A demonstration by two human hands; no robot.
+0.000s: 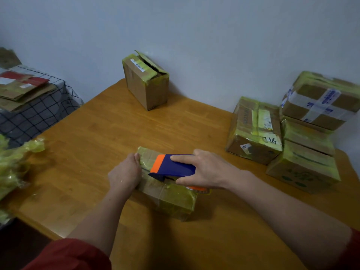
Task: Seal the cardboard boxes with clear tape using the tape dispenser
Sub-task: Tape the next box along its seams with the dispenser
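Tape dispenser (175, 167) sits atop the box (171, 198), right grip (208, 170) curled round it, left grip (125, 175) pressing the box's left edge.

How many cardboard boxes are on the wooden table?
6. The near box under the dispenser, the wall box, the labelled box, and a stack at far right: top box, middle box, front box. More may hide behind.

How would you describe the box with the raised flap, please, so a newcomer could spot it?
Find the wooden table, then its far edge against the wall. One tall box stands there alone; its top flap sticks up, whereas the boxes on the right are taped shut.
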